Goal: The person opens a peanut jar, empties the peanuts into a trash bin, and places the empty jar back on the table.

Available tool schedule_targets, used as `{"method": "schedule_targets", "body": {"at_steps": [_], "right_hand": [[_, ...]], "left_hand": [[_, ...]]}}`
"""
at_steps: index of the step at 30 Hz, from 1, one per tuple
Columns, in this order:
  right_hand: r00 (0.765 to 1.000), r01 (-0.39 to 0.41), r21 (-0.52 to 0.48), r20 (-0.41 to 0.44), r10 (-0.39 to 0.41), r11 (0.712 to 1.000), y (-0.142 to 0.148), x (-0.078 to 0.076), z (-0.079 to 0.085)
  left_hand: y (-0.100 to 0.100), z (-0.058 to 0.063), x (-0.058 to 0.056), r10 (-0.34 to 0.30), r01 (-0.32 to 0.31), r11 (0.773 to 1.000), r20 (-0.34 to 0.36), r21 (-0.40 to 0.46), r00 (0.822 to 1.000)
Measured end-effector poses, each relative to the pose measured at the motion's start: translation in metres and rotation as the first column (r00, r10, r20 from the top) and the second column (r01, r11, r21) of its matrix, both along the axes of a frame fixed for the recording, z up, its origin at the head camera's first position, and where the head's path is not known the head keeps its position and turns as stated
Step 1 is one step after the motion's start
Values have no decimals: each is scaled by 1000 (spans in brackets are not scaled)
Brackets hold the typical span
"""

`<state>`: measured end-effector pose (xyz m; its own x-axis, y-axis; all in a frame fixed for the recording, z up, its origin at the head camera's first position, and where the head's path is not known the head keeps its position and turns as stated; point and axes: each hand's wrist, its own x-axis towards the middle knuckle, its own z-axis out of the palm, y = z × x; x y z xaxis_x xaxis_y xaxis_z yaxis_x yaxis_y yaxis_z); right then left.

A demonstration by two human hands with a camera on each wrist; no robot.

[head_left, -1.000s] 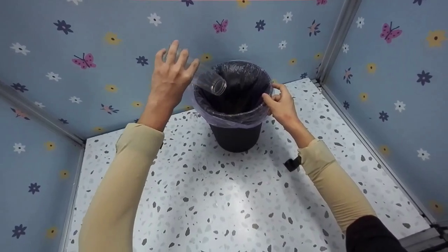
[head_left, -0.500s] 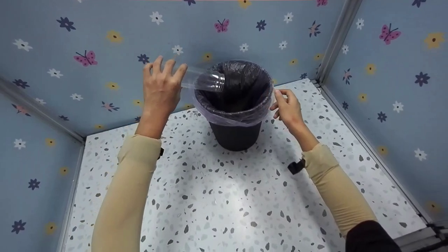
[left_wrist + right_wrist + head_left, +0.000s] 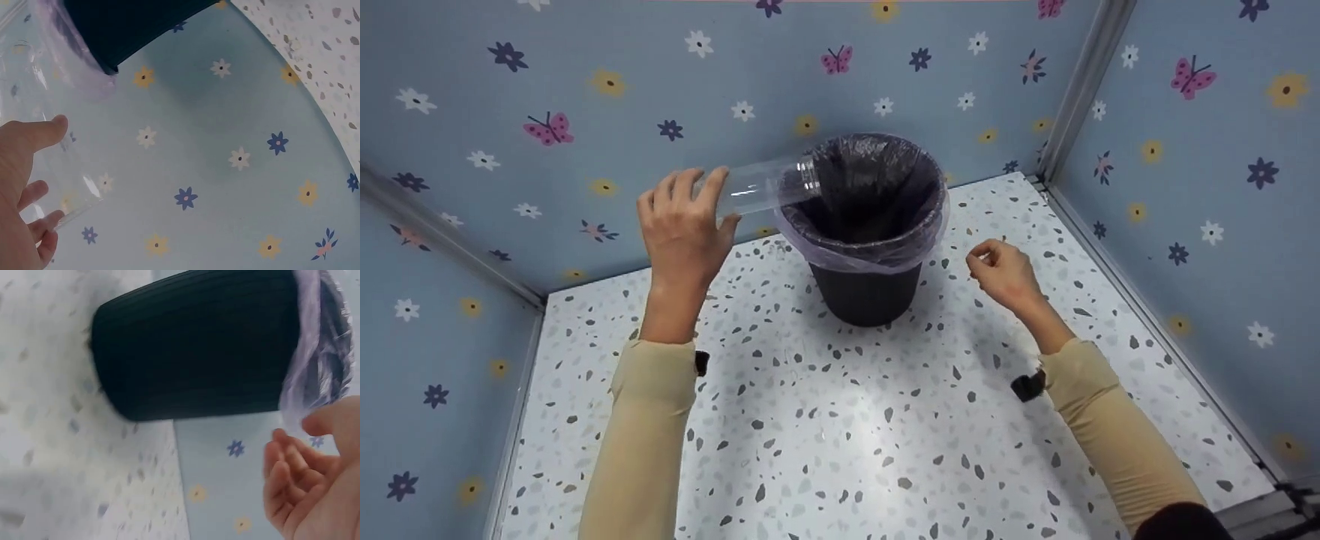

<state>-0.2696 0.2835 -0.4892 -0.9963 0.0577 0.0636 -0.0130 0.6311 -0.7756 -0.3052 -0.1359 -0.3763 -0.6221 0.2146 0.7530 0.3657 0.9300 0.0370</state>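
In the head view my left hand (image 3: 682, 232) holds a clear plastic bottle (image 3: 757, 187) by its base end. The bottle lies nearly level, its threaded mouth over the left rim of a black trash bin (image 3: 866, 296). A thin purplish bag (image 3: 874, 259) lines the bin and folds over its rim. The left wrist view has the left hand (image 3: 22, 163) curled round the see-through bottle (image 3: 84, 183). My right hand (image 3: 1005, 277) hangs loosely curled to the right of the bin, apart from it. In the right wrist view that hand (image 3: 315, 481) holds nothing.
Blue walls (image 3: 735, 75) with flowers and butterflies stand behind and on both sides. The bin stands close to the back wall on a white speckled floor (image 3: 825, 420). Metal strips (image 3: 1155, 307) edge the floor.
My left hand has come down and leftward, drawing the bottle from steeply tilted inside the bin to nearly level. My right hand has left the bin's rim and moved right and toward me.
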Motion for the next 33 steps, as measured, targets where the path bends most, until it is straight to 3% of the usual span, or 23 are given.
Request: {"method": "schedule_targets", "body": {"at_steps": [3,6,10,15,22,26,30,33], "right_hand": [[994,-85,176,77,73,981,13,7,-9],[979,-160,294,169,114,942,26,19,-19],[962,-227,365,229,149,903,32,31,-32],[957,-238,412,253,141,880,31,43,-48],[946,-247,400,295,132,883,28,56,-71],[946,-245,401,298,127,882,28,64,-77],[963,-213,400,240,122,891,27,72,-79],[985,-151,364,138,107,919,22,80,-77]], "left_hand": [[-3,1,12,1,0,998,-8,66,1000],[-4,1,22,-4,4,993,3,122,1000],[-11,0,34,11,-11,985,1,171,1000],[-18,0,51,19,-13,974,-26,228,999],[-18,-4,81,-9,40,947,-98,319,995],[-15,-10,99,-44,74,935,-96,346,994],[-10,-17,119,-77,101,924,-80,369,994],[-3,-24,133,-96,113,915,-63,387,993]]}}
